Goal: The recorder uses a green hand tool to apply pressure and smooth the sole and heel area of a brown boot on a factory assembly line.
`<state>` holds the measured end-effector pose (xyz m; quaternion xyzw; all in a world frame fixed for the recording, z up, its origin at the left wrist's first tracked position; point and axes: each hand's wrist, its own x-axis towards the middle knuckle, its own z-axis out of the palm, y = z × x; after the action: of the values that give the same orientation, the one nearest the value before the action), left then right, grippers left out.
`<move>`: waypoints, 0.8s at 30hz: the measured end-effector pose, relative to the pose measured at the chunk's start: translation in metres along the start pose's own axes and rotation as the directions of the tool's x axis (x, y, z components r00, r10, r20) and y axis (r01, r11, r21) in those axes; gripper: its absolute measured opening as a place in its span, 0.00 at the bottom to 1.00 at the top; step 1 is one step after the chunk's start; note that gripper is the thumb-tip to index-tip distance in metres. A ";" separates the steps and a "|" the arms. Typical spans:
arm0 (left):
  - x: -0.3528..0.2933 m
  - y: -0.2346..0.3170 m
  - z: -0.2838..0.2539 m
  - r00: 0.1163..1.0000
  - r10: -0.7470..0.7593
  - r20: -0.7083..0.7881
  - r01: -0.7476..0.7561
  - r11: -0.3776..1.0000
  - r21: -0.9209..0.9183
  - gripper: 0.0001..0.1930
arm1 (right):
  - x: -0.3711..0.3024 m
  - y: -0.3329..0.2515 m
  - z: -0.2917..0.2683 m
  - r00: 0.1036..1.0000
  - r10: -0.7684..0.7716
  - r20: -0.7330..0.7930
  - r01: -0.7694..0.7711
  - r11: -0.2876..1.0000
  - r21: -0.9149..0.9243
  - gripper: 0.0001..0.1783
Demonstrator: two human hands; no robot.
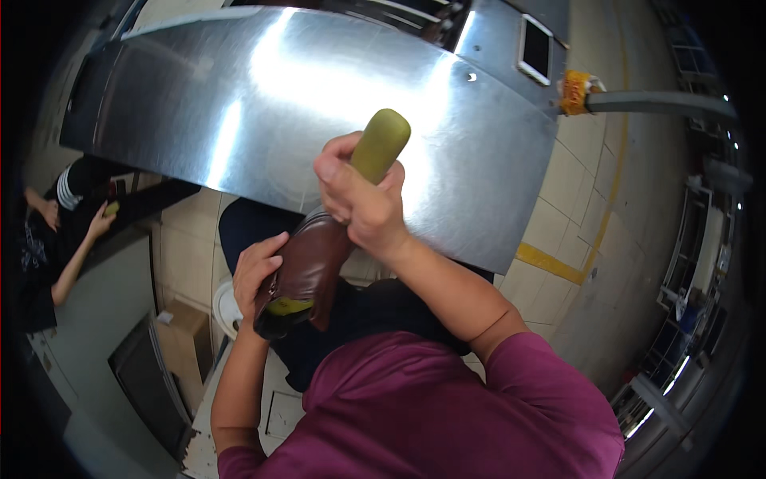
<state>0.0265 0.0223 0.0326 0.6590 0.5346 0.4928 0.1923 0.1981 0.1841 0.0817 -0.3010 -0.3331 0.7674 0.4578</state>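
Observation:
My left hand [259,267] grips the side of a brown leather shoe or boot [307,259], its fingers curled over the edge. The shoe lies tilted above my lap, its opening toward me, with something yellow-green [289,306] showing inside and a black part at the near end. My right hand [363,195] is closed round an olive-green rounded bar [381,144], whose smooth blunt end sticks up past the fingers. That fist is over the shoe's far end; whether the bar touches the shoe is hidden by the hand.
A shiny metal table [183,104] stands before me, its near edge just past my knees. On its far right lies a white-framed phone [535,49]. A metal bar with orange wrapping [576,92] juts in at right. A co-worker [56,215] sits at left near a cardboard box [183,339].

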 end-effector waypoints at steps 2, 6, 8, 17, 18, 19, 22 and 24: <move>-0.008 -0.002 -0.001 1.000 0.007 0.008 -0.007 0.998 -0.055 0.21 | -0.006 -0.005 -0.006 1.000 0.019 -0.009 -0.019 0.999 0.025 0.12; -0.016 0.002 -0.004 0.989 -0.103 0.104 0.111 0.991 -0.074 0.37 | -0.017 -0.021 -0.025 0.986 -0.129 0.108 0.119 0.989 0.091 0.19; -0.011 0.004 -0.002 0.975 -0.189 0.119 0.192 0.981 -0.016 0.39 | -0.016 -0.038 -0.039 0.999 -0.022 -0.050 0.032 0.977 0.210 0.19; -0.012 0.011 0.006 0.988 -0.134 0.071 0.134 0.991 -0.002 0.38 | -0.020 -0.011 -0.045 0.982 0.085 -0.169 -0.005 0.903 0.430 0.16; -0.010 0.012 0.004 0.988 -0.136 0.079 0.136 0.991 0.004 0.38 | -0.019 -0.012 -0.044 0.981 0.090 -0.170 -0.009 0.904 0.427 0.16; -0.011 0.013 0.004 0.986 -0.142 0.083 0.141 0.990 0.014 0.37 | -0.020 -0.012 -0.042 0.980 0.086 -0.180 -0.002 0.905 0.425 0.15; -0.013 0.010 0.005 0.992 -0.118 0.045 0.118 0.993 -0.002 0.36 | -0.029 -0.013 -0.022 0.981 -0.019 -0.195 0.081 0.944 0.319 0.13; -0.005 0.010 0.006 0.993 -0.110 0.048 0.111 0.994 -0.020 0.36 | -0.028 -0.012 -0.016 0.975 -0.127 -0.181 0.166 0.962 0.216 0.12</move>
<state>0.0371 0.0157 0.0356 0.6376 0.5602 0.4717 0.2391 0.2276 0.1672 0.0863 -0.2831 -0.2242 0.7370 0.5713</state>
